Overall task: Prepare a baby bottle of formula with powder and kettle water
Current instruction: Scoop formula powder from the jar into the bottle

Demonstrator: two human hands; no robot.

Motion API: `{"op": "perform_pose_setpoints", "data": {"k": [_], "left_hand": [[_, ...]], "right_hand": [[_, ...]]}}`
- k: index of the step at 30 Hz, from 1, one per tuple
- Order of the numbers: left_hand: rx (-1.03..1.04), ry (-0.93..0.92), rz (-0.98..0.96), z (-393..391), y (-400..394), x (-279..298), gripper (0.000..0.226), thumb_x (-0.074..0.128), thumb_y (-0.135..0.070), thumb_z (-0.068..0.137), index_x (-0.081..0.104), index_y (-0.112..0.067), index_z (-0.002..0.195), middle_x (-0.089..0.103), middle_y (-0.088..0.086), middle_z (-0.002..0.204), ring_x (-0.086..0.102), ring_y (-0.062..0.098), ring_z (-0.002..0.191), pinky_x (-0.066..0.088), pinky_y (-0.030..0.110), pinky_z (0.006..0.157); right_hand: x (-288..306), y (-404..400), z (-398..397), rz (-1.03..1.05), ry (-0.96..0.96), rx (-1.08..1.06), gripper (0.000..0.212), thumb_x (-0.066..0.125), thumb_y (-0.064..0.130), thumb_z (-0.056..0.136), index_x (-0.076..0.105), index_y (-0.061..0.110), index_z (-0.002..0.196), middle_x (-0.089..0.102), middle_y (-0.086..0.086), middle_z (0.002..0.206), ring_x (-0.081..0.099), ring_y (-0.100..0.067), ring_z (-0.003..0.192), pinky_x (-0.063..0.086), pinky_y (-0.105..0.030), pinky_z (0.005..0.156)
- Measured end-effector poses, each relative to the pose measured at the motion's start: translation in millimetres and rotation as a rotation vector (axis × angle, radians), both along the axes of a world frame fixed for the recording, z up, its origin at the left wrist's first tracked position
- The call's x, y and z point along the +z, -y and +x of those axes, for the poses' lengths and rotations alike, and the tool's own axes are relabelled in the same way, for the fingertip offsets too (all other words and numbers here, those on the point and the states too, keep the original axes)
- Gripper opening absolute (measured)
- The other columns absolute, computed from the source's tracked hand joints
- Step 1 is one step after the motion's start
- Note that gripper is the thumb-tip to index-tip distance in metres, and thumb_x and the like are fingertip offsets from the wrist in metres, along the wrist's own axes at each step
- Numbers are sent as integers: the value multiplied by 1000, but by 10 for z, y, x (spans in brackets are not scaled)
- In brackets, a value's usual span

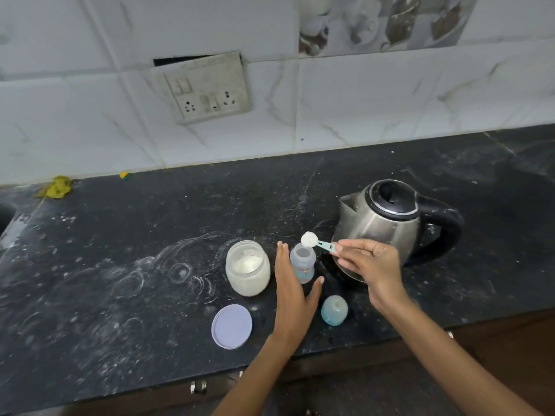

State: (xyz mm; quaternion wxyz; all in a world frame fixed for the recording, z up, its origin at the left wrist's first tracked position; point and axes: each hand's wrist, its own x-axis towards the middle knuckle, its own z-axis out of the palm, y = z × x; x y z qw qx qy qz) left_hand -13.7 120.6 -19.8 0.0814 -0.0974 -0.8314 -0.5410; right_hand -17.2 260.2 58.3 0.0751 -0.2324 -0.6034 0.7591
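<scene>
Above the open baby bottle (302,262), at the middle of the dark surface (120,265): a heaped scoop (310,239) of powder, pinched by its handle in the right hand (368,265). Left hand (292,291) flat-fingered, cupped beside the bottle, seemingly touching it. Best done by centring the bowl over the neck, tipping slowly, bracing the bottle against a knock. Powder jar (247,267) just left, lid (232,326) off; kettle (387,223) behind, bottle cap (334,310) nearer.
</scene>
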Motion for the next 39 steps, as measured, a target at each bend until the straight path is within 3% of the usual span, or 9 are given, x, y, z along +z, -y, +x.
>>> {"op": "perform_pose_setpoints", "data": {"k": [4, 7, 10, 14, 17, 21, 27, 33, 39], "left_hand": [[46, 169, 60, -176, -55, -55, 92, 69, -12, 84, 6, -17, 151, 25, -1, 155, 24, 6, 142, 24, 29, 117], [53, 214, 93, -255, -50, -54, 90, 69, -6, 82, 11, -19, 149, 53, -13, 128, 45, -18, 114, 32, 2, 96], [53, 230, 109, -301, -31, -67, 92, 70, -1, 79, 13, -15, 149, 52, -27, 112, 45, -29, 100, 32, -6, 84], [38, 229, 58, -323, -25, -70, 90, 72, -3, 77, 19, -17, 148, 53, -28, 113, 53, -13, 104, 40, 9, 92], [44, 164, 13, -341, -31, -94, 72, 75, -6, 74, 42, -15, 137, 60, -9, 123, 57, 10, 113, 46, 32, 99], [58, 145, 18, -328, -46, -93, 57, 76, -7, 72, 56, -20, 124, 63, -3, 119, 59, 11, 109, 48, 36, 97], [46, 90, 8, -320, -20, -82, 51, 75, -6, 73, 59, -15, 121, 65, -3, 114, 61, 11, 106, 51, 38, 92], [24, 78, 12, -323, 8, -40, 44, 74, -8, 73, 62, -19, 114, 66, -9, 107, 61, 9, 102, 51, 36, 89], [31, 66, -21, -314, 11, -53, 48, 74, -5, 73, 61, -19, 118, 66, -6, 112, 60, 8, 104, 50, 31, 91]], "right_hand": [[-96, 23, -28, 82, 6, -10, 9, 73, -6, 80, 74, 3, 81, 76, -6, 73, 74, -10, 66, 56, -16, 57], [-162, 35, -63, 181, -1, -7, 13, 75, -5, 80, 74, 8, 78, 76, -8, 76, 74, -10, 66, 57, -16, 57], [-204, 9, -67, 287, -31, 3, 18, 76, -3, 79, 74, 15, 75, 77, -8, 77, 73, -11, 68, 56, -17, 57], [-194, -47, -81, 522, -60, 54, 18, 76, -2, 79, 77, 16, 75, 76, -4, 74, 71, -10, 64, 56, -18, 60], [-171, -87, -116, 980, -209, 150, 17, 73, -5, 77, 78, 11, 78, 76, 0, 71, 70, -12, 62, 55, -22, 62], [-179, -72, -86, 1437, -325, 503, 16, 63, -4, 76, 67, 11, 82, 62, -2, 69, 61, -19, 59, 53, -35, 53], [-48, -83, -66, 1512, -407, 591, 32, 65, -10, 58, 72, 11, 80, 53, 2, 53, 51, -15, 43, 42, -25, 37], [-172, -134, -140, 1488, -380, 687, 28, 43, 19, 83, 68, 14, 93, 69, -1, 82, 68, -21, 75, 56, -36, 62], [-125, -146, -140, 1444, -441, 646, 33, 64, -3, 69, 76, 12, 96, 74, -2, 77, 69, -17, 62, 55, -28, 51]]}}
